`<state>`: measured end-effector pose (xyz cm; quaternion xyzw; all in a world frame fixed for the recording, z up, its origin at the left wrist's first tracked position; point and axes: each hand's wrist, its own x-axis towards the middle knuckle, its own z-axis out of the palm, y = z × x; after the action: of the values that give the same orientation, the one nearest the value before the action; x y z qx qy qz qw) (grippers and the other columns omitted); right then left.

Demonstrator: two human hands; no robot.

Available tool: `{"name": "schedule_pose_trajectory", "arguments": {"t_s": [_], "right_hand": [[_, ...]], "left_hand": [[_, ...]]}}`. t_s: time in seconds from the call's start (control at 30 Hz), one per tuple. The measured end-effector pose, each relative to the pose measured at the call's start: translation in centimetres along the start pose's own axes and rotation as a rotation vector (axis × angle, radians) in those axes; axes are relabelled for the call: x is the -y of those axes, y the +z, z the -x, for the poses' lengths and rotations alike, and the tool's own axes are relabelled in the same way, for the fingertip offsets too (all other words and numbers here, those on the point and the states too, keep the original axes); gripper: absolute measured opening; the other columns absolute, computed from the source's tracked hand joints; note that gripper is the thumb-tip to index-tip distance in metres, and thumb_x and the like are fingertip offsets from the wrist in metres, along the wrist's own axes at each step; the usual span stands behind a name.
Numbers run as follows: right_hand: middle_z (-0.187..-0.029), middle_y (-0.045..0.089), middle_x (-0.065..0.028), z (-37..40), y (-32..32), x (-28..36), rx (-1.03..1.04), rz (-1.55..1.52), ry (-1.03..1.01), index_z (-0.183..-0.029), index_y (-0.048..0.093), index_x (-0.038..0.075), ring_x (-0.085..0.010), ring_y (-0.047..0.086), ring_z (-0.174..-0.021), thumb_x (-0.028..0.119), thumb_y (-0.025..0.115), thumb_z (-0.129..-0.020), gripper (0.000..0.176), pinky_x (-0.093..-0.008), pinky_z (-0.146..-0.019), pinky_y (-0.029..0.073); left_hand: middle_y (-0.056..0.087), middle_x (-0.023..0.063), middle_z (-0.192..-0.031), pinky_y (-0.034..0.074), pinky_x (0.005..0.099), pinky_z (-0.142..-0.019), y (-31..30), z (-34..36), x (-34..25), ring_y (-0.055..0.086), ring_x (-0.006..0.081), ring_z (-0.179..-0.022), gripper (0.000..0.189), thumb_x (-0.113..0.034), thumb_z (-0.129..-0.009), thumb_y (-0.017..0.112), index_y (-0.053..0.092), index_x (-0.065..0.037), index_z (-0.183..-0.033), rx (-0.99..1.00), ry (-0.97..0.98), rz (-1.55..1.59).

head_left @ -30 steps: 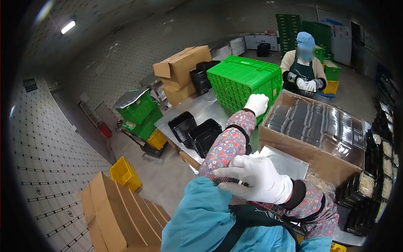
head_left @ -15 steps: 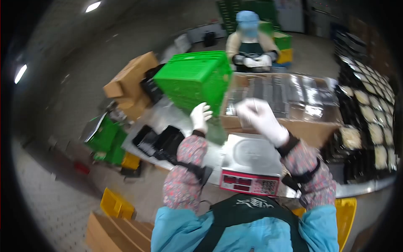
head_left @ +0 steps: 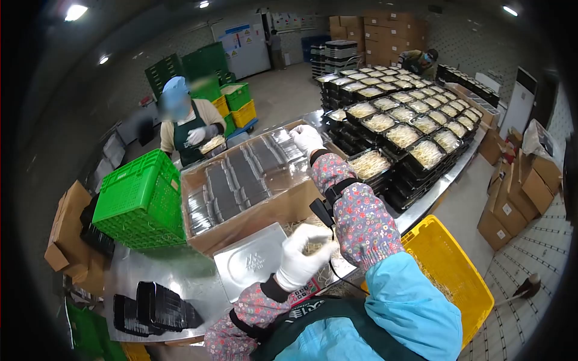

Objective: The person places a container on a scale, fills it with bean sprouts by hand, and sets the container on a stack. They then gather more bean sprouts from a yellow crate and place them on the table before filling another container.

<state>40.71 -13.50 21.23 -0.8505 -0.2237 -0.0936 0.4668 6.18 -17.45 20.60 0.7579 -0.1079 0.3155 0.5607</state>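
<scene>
My left hand (head_left: 304,256), in a white glove, hovers at the right side of the metal weighing scale (head_left: 250,256). Its fingers and thumb are half curled with a gap between them, and pale sprouts (head_left: 325,274) lie below and beside it. My right hand (head_left: 307,138), also gloved, reaches to the far right corner of a cardboard box (head_left: 259,225). Stacks of clear plastic lids (head_left: 241,174) fill that box. The right fingers are bent down at the lids, their tips hidden, so what they grip cannot be made out.
Stacked black trays of sprouts (head_left: 397,135) stand right of the box. A green crate (head_left: 138,198) and black trays (head_left: 156,307) are at the left. A yellow bin (head_left: 451,265) sits by my right side. Across the table, a co-worker (head_left: 186,126) holds a tray.
My view has turned to the right. My left hand has moved from beyond the scale's left side to its right side. My right hand has reached from above the scale to the box's far corner.
</scene>
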Motion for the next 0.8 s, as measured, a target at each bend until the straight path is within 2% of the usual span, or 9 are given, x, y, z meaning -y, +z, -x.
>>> {"name": "schedule_pose_trajectory", "arguments": {"t_s": [0.1,0.4,0.53,0.57,0.63,0.67,0.7,0.77,0.8], "right_hand": [[-0.1,0.071,-0.0144,-2.1,-2.9,-2.3,-0.06,0.046,0.02,-0.097,0.074,0.01,-0.0292,0.067,-0.099,0.036,0.062,-0.086,0.031,-0.0394,-0.088,0.05],[-0.102,0.071,-0.0165,-2.7,-10.7,-5.5,-0.254,0.209,0.114,-0.102,0.074,0.011,-0.0311,0.067,-0.101,0.035,0.064,-0.086,0.03,-0.0399,-0.091,0.05],[-0.102,0.071,-0.0182,-2.8,-12.2,-6.5,-0.243,0.094,0.176,-0.105,0.073,0.008,-0.0318,0.067,-0.102,0.034,0.062,-0.086,0.034,-0.0398,-0.092,0.049],[-0.094,0.072,-0.0173,-3.6,-11.9,-7.6,-0.329,0.099,0.164,-0.1,0.073,0.006,-0.0298,0.07,-0.09,0.033,0.062,-0.087,0.032,-0.0389,-0.084,0.052],[-0.073,0.068,-0.0076,-5.9,-11.1,-10.0,-0.484,-0.261,0.158,-0.086,0.071,0.003,-0.0175,0.063,-0.055,0.026,0.065,-0.085,0.023,-0.0324,-0.054,0.049],[-0.072,0.066,-0.0037,-5.4,-11.7,-10.2,-0.412,-0.611,0.261,-0.087,0.07,0.006,-0.0158,0.06,-0.052,0.023,0.066,-0.084,0.018,-0.0302,-0.048,0.046],[-0.075,0.065,-0.0029,-4.5,-12.3,-8.0,-0.477,-0.882,0.356,-0.09,0.068,0.009,-0.0168,0.058,-0.051,0.023,0.066,-0.084,0.015,-0.0295,-0.045,0.045],[-0.08,0.064,-0.0023,-5.5,-12.8,-7.7,-0.541,-1.277,0.444,-0.093,0.067,0.011,-0.0174,0.059,-0.062,0.024,0.066,-0.085,0.015,-0.0362,-0.06,0.051],[-0.074,0.06,-0.0037,-5.3,-13.2,-6.4,-0.595,-1.438,0.452,-0.09,0.064,0.006,-0.018,0.056,-0.054,0.019,0.066,-0.087,0.014,-0.0355,-0.05,0.05]], "left_hand": [[0.067,0.0078,-0.079,0.051,0.0305,-0.062,1.9,0.7,-2.3,0.066,0.0226,-0.07,0.026,-0.008,-0.067,0.085,0.068,-0.005,-0.086,0.169,0.351,-0.067],[0.05,0.009,-0.067,0.047,0.039,-0.052,5.5,-0.5,-3.8,0.058,0.0301,-0.059,0.016,-0.012,-0.072,0.07,0.056,-0.007,-0.075,0.363,0.335,-0.249],[0.047,0.0086,-0.064,0.044,0.0387,-0.049,5.4,-1.3,-3.9,0.054,0.0279,-0.053,0.013,-0.008,-0.074,0.065,0.052,-0.007,-0.069,0.447,0.487,-0.106],[0.045,0.0078,-0.063,0.043,0.037,-0.048,5.2,-1.2,-4.7,0.053,0.0259,-0.053,0.017,-0.01,-0.074,0.065,0.051,-0.008,-0.067,0.492,0.556,-0.054],[0.042,0.0073,-0.059,0.039,0.0373,-0.045,5.2,-0.5,-5.4,0.05,0.0254,-0.05,0.017,-0.009,-0.069,0.069,0.053,-0.007,-0.064,0.508,0.637,-0.032],[0.041,0.0057,-0.059,0.037,0.0356,-0.044,5.2,-0.6,-5.1,0.048,0.0232,-0.049,0.018,-0.01,-0.069,0.069,0.053,-0.008,-0.063,0.488,0.668,-0.01],[0.041,0.0056,-0.06,0.037,0.0355,-0.045,5.3,-0.3,-4.9,0.048,0.023,-0.049,0.018,-0.011,-0.069,0.069,0.052,-0.008,-0.062,0.481,0.662,-0.005],[0.04,0.0055,-0.06,0.037,0.0353,-0.045,5.4,0.7,-4.6,0.047,0.0227,-0.049,0.02,-0.011,-0.069,0.069,0.051,-0.008,-0.062,0.467,0.655,-0.005],[0.039,0.005,-0.06,0.035,0.035,-0.044,5.4,1.0,-4.5,0.046,0.0215,-0.05,0.022,-0.012,-0.07,0.069,0.049,-0.009,-0.061,0.464,0.667,-0.025]]}}
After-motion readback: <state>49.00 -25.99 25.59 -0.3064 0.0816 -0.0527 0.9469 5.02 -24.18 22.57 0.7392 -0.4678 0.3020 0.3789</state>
